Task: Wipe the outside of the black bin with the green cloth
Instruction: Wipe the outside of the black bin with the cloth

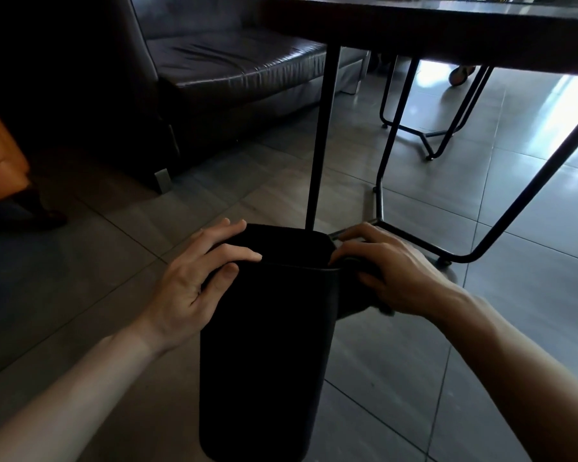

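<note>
The tall black bin point(264, 355) stands on the tiled floor in front of me, its open top facing away. My left hand point(194, 278) grips the bin's left rim, fingers curled over the edge. My right hand point(391, 275) holds a dark, bunched cloth point(354, 298) against the bin's upper right side. The cloth looks almost black in this dim light; most of it is hidden under my palm.
A dark table point(447, 25) on thin black metal legs point(321, 145) stands just behind the bin. A dark leather sofa point(234, 71) sits at the back left. An orange seat point(0, 155) is at the far left. Grey floor tiles point(414, 378) lie all around.
</note>
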